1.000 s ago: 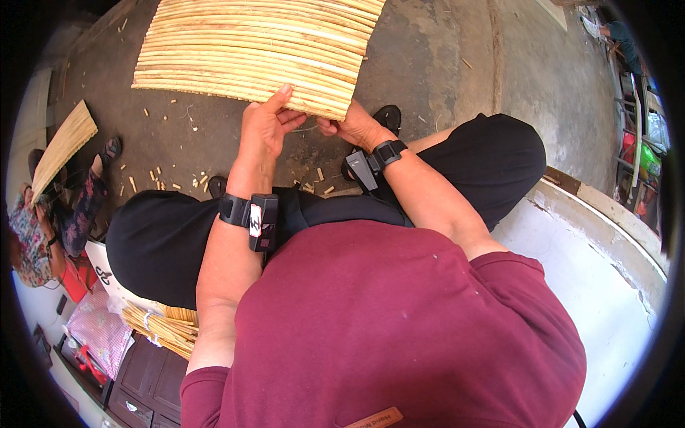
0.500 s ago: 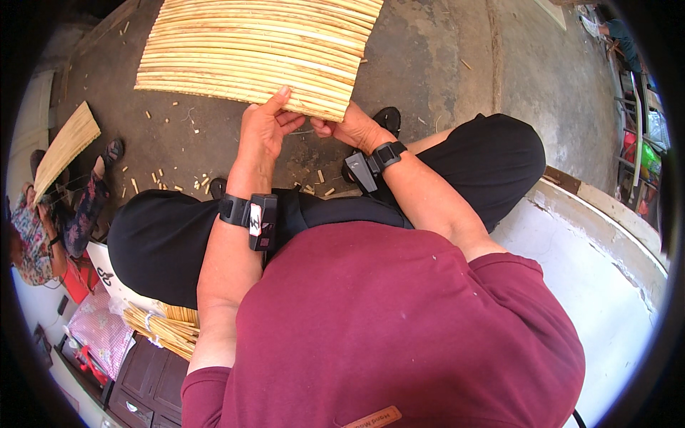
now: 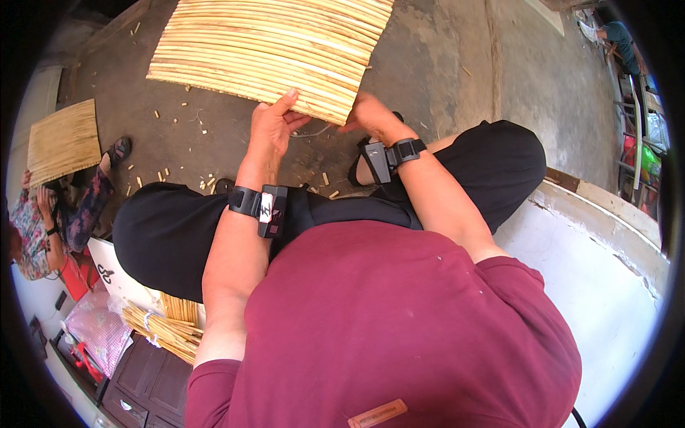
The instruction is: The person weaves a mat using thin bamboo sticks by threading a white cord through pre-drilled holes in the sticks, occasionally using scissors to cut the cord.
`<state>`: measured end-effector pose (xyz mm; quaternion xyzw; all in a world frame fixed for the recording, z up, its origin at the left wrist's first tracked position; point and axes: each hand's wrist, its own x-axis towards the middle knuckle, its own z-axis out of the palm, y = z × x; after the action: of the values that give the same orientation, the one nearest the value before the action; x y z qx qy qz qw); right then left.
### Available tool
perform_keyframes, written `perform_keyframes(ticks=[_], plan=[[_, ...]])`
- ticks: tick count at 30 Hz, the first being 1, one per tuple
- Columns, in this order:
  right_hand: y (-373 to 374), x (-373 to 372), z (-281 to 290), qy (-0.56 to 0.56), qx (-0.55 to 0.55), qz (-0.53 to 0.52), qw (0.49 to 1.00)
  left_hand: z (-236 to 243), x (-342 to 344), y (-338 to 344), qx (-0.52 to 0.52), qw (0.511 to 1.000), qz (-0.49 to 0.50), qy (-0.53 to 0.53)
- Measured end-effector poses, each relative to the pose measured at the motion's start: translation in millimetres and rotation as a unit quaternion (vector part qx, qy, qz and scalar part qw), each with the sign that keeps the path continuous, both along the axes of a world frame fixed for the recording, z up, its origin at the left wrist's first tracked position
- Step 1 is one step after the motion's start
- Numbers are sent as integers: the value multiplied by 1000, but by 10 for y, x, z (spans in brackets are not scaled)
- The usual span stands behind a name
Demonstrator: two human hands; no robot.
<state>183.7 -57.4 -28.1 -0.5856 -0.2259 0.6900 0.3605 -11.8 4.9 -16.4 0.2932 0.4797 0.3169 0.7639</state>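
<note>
Concrete floor (image 3: 564, 107) stretched around the stick mat (image 3: 267, 53), which hid a broad patch of it. Well to the mat's left sat a co-worker (image 3: 32, 242); a dark cabinet (image 3: 146, 381) stood back from the mat, on that same side. The mat itself was up in front of the person's knees, and a second mat (image 3: 66, 141) was off to its left. A tied bundle of sticks (image 3: 168, 332) lay well back from it. The left hand (image 3: 275, 128) pinched the mat's near edge, thumb on top. At its right corner the right hand (image 3: 374, 118) was loosely curled; I couldn't tell whether it gripped anything. Small offcuts (image 3: 325, 177) littered the ground nearer the person than the mat.
</note>
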Motion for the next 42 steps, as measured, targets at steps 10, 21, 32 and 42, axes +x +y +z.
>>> perform_keyframes(ticks=[10, 21, 32, 42], plan=[[-25, 232, 471, -495, 408, -203, 740, 101, -264, 202, -5, 987, -139, 74], [298, -599, 446, -517, 513, 148, 669, -84, -309, 106, -52, 997, 29, -57], [598, -637, 448, -455, 553, 244, 654, -79, -355, 127, -56, 992, 102, -55], [667, -571, 388, -383, 546, 229, 709, 113, -349, 61, -64, 995, 70, 30]])
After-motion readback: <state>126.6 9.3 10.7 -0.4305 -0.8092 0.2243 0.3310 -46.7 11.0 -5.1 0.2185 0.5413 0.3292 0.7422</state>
